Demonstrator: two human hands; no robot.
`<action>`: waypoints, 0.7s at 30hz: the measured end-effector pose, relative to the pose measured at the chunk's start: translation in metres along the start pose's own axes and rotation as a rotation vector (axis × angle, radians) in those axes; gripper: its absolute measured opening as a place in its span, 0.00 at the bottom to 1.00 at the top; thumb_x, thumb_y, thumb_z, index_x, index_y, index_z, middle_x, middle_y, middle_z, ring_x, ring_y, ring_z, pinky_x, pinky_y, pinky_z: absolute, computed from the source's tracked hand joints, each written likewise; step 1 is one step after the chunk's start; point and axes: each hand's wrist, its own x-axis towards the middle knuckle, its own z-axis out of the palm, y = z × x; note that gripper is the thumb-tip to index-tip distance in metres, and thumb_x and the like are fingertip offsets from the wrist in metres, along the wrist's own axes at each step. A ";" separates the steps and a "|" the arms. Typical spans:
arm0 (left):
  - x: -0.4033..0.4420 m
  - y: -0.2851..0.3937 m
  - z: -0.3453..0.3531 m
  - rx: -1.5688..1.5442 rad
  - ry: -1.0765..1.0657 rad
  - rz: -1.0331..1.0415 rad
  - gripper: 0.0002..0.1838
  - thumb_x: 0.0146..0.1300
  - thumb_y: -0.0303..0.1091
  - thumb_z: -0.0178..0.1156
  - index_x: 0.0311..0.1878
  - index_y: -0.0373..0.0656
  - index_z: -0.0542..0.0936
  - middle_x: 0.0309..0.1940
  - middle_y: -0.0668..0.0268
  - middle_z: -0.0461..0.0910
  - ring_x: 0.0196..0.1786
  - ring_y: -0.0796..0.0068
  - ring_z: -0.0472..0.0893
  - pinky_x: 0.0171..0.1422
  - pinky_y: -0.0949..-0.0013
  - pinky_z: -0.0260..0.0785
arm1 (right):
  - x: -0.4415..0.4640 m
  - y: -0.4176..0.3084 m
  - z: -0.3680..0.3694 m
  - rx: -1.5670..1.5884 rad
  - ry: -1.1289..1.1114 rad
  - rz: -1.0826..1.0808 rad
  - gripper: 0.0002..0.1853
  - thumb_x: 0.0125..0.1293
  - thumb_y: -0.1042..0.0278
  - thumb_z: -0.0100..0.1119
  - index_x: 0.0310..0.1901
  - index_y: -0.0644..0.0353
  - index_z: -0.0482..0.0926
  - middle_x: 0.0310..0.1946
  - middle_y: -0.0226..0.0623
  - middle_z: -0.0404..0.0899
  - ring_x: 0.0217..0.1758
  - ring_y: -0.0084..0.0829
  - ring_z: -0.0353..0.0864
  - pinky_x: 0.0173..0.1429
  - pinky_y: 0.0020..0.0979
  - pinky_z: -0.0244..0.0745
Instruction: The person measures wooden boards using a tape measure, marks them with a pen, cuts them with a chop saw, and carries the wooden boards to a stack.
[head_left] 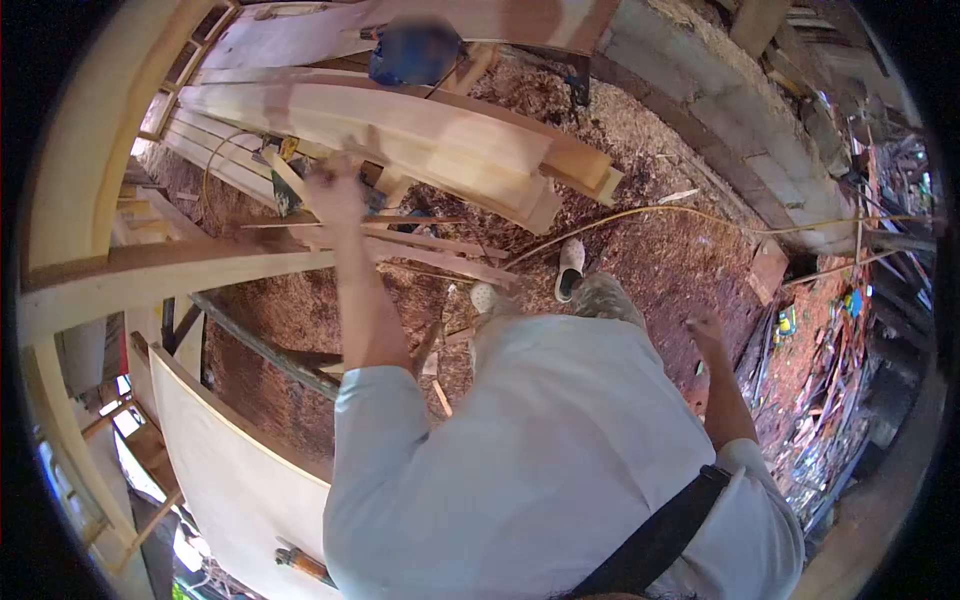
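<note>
My left hand (pixel 338 190) reaches forward over the stacked pale boards (pixel 450 140), smeared by motion. It is beside a short light wood strip (pixel 290 183) and a yellow-and-dark tool (pixel 287 150); whether it grips anything is unclear. My right hand (pixel 705 332) hangs low at my right side above the reddish, shaving-covered ground, its fingers loosely apart with nothing visible in them. Thin wood strips (pixel 440 243) lie crosswise in front of my feet.
A yellow hose or cord (pixel 640 211) crosses the ground to the right. Timber beams (pixel 180 278) frame the left side. Behind them a pale panel (pixel 230 440) carries an orange-and-black tool (pixel 305 563). A blurred blue object (pixel 400 62) is at the top. Scrap (pixel 820 370) lies right.
</note>
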 end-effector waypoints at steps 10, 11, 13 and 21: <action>-0.178 0.083 0.122 -0.622 -0.003 -0.284 0.28 0.70 0.45 0.59 0.54 0.21 0.74 0.59 0.42 0.75 0.62 0.49 0.74 0.76 0.55 0.54 | 0.095 -0.331 0.126 0.114 -0.260 -0.781 0.18 0.72 0.70 0.59 0.61 0.63 0.72 0.48 0.36 0.79 0.51 0.29 0.77 0.57 0.30 0.73; -0.192 0.096 0.122 -0.461 0.012 -0.254 0.26 0.68 0.42 0.60 0.50 0.21 0.76 0.60 0.40 0.73 0.63 0.47 0.74 0.76 0.56 0.54 | 0.115 -0.340 0.150 0.350 -0.454 -0.915 0.18 0.73 0.69 0.59 0.61 0.64 0.72 0.50 0.37 0.79 0.53 0.30 0.78 0.58 0.29 0.73; -0.197 0.106 0.125 -0.306 0.092 -0.235 0.24 0.66 0.39 0.61 0.47 0.20 0.77 0.61 0.38 0.72 0.63 0.46 0.73 0.77 0.57 0.53 | 0.096 -0.399 0.180 0.135 -0.529 -0.948 0.19 0.72 0.68 0.59 0.62 0.64 0.73 0.52 0.41 0.80 0.56 0.32 0.78 0.61 0.32 0.71; -0.199 0.022 0.165 -0.421 0.096 -0.258 0.20 0.63 0.38 0.59 0.46 0.27 0.81 0.54 0.33 0.72 0.60 0.37 0.71 0.74 0.47 0.55 | 0.074 -0.481 0.266 -0.517 -0.700 -0.902 0.19 0.66 0.67 0.61 0.56 0.68 0.79 0.49 0.52 0.84 0.55 0.45 0.84 0.58 0.40 0.76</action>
